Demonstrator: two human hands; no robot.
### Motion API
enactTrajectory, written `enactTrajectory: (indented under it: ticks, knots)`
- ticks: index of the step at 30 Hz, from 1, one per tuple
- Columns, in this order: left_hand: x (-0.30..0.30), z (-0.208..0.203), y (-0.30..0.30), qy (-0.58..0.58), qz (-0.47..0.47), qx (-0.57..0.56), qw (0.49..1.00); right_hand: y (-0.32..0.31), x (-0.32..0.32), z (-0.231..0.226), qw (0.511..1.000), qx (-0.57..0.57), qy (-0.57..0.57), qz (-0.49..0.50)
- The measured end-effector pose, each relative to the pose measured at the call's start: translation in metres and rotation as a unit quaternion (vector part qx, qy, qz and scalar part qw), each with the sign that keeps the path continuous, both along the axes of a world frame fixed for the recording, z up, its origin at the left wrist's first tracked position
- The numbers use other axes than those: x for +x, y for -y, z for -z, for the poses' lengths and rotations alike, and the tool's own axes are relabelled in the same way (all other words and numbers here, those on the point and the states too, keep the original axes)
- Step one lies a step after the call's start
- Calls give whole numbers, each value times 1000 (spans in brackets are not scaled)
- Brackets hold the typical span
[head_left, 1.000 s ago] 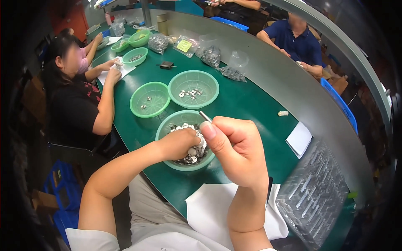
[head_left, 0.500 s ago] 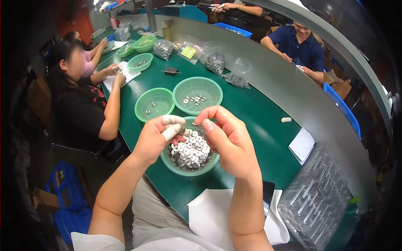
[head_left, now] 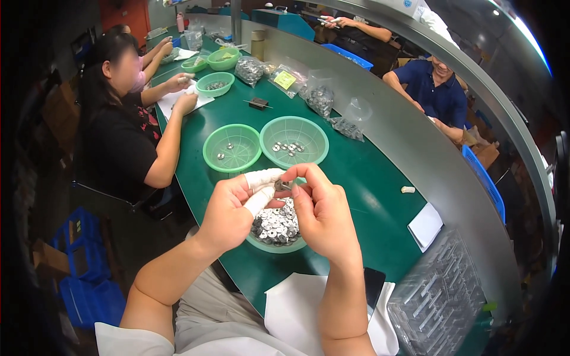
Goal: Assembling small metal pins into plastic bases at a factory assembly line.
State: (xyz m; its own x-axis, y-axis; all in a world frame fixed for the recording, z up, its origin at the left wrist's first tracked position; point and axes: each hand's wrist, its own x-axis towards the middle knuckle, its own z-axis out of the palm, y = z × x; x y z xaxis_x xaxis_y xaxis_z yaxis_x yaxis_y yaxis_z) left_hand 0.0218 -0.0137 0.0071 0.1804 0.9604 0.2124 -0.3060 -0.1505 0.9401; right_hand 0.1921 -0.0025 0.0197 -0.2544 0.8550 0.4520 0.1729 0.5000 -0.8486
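Observation:
My left hand point(head_left: 230, 207), white covers on its thumb and forefinger, pinches a small round metal disc point(head_left: 279, 185). At its fingertips is my right hand point(head_left: 328, 219), thumb and forefinger closed on a thin metal pin point(head_left: 288, 187). The pin meets the disc, but my fingers hide whether it sits in the hole. Below both hands stands a light green plastic bowl point(head_left: 276, 249) heaped with small metal discs point(head_left: 274, 225). Beyond them, a green basket point(head_left: 242, 155) and a paler green basket point(head_left: 303, 129) each hold a few discs.
A phone point(head_left: 373, 285) lies on white cloth point(head_left: 294, 302) near my right forearm. Clear plastic trays point(head_left: 436, 296) and folded white paper point(head_left: 425, 225) are at right. Bags of parts point(head_left: 320, 99) line the metal partition point(head_left: 386, 118). A co-worker point(head_left: 127, 118) sits at left.
My right hand has moved left, bringing the pin to the disc at my left fingertips. The hands are now together. The view has shifted slightly.

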Motion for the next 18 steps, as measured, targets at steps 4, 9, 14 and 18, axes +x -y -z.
enactTrajectory:
  ticks: [4,9,14,18]
  knots:
    - [-1,9,4,-243,-113,219,938,4,-7,-8,999,38,21,29]
    - [5,4,12,-332,-190,318,868,4,-10,-7,990,98,73,73]
    - [7,2,14,-165,-85,175,967,8,-3,-12,998,28,-17,44]
    - [-4,6,8,-128,-46,145,980,9,2,-11,998,-37,-54,13]
